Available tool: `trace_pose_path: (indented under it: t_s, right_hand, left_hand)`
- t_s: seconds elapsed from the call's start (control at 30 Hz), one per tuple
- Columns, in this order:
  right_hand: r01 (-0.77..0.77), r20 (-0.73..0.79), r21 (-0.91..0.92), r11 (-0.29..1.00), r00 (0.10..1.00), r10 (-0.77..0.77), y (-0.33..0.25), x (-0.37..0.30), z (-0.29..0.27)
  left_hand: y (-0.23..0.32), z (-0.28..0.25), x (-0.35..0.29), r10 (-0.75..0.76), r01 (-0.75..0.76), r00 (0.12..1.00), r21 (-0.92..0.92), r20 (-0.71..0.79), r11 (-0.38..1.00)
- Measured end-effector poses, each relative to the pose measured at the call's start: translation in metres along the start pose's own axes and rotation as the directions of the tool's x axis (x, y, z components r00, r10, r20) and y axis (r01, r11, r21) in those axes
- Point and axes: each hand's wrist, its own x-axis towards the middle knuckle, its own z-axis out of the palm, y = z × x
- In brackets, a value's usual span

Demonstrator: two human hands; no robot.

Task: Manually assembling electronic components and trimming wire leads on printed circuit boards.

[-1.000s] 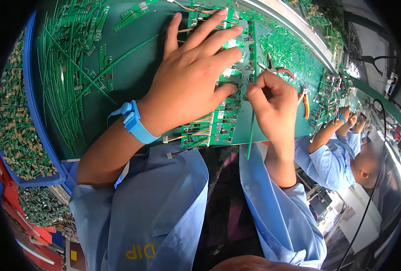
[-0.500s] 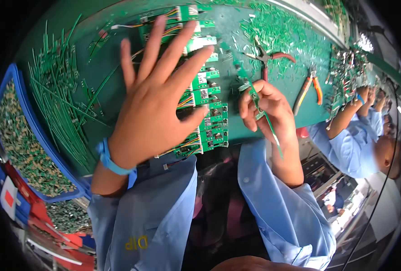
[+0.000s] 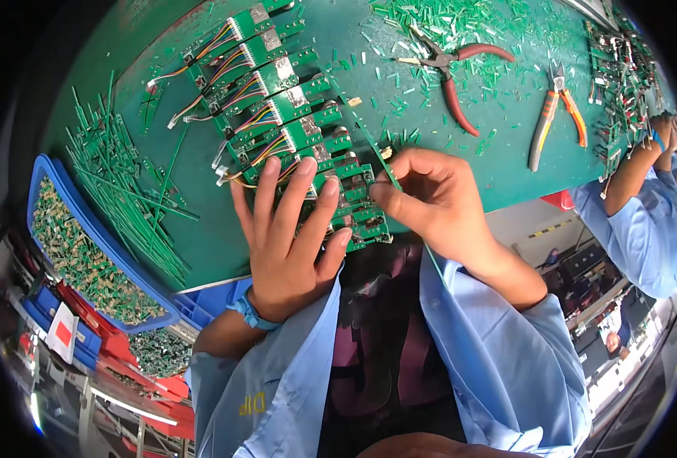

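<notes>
2 pale blue sleeves (image 3: 499, 336) come in lowest, and a blue wristband (image 3: 248, 311) circles the left wrist. The left hand (image 3: 286, 248) lies with its fingers fanned wide over the near end of a row of green circuit boards (image 3: 306, 131), holding nothing between them. The right hand (image 3: 439, 204) is just beside that end, its thumb and forefinger pinched narrow on a thin green strip (image 3: 365, 136). The strip slants along the boards' right side, its lower end reaching past the table edge; whether it touches them cannot be told.

The row runs away across the green table (image 3: 506, 172), with bundles of coloured wires (image 3: 218, 72) along its left side. To the left are a blue bin (image 3: 43, 165) full of small parts and a pile of thin strips (image 3: 121, 179).

Farther off, to the right, lie red-handled pliers (image 3: 446, 64) and orange-and-grey cutters (image 3: 546, 122), 2 tools well apart. Green scraps (image 3: 476, 23) scatter beyond the pliers. At far right, a co-worker's sleeve (image 3: 632, 229) shows near more boards.
</notes>
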Motion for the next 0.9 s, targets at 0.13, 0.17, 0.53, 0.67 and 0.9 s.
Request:
trace_pose_path:
  t_s: [0.13,0.17,0.53,0.67,0.9]
  right_hand:
    - [0.093,-0.103,-0.127,0.988,0.989,-0.106,0.0,-0.002,0.011]
    - [0.126,-0.116,-0.206,0.971,0.982,-0.152,0.0,-0.002,0.013]
    - [0.323,-0.175,-0.619,0.716,0.832,-0.527,-0.003,-0.013,0.031]
    - [0.255,-0.188,-0.532,0.808,0.894,-0.406,-0.005,-0.013,0.028]
    - [0.319,-0.104,-0.815,0.483,0.741,-0.664,0.003,-0.016,0.044]
  left_hand:
    - [0.003,0.008,0.001,-0.01,0.008,0.998,-0.044,-0.059,0.999]
    - [0.004,0.008,0.001,-0.004,0.002,0.998,-0.038,-0.061,0.999]
    - [0.002,0.012,0.005,0.052,-0.053,0.991,-0.006,-0.121,0.999]
    - [0.003,0.011,-0.003,0.053,-0.056,0.991,-0.021,-0.125,0.998]
    - [0.009,0.015,-0.012,0.068,-0.069,0.991,-0.009,-0.112,0.998]
